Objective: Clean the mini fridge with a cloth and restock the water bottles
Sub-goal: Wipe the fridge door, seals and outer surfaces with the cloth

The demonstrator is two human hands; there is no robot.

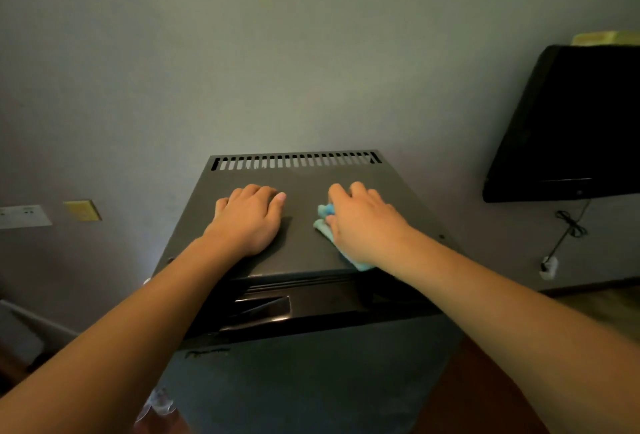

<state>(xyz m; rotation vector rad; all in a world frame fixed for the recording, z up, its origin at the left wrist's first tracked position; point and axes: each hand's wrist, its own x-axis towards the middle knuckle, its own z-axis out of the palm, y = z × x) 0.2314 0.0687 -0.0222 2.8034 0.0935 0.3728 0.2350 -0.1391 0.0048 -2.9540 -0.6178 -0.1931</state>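
Note:
The dark grey mini fridge [298, 188] stands against the wall, seen from above, with a row of vent slots along its back edge and its door shut. My left hand [249, 217] lies flat on the fridge top, fingers together, holding nothing. My right hand [363, 222] presses a light blue cloth [323, 217] onto the right part of the top; most of the cloth is hidden under the palm. A clear plastic water bottle [157, 406] shows partly on the floor at the fridge's lower left.
A black TV [568, 122] hangs on the wall to the right, with a cable [568, 226] running down to a socket [549, 267]. Wall plates [24, 215] sit at the left. A wooden surface lies at the lower right.

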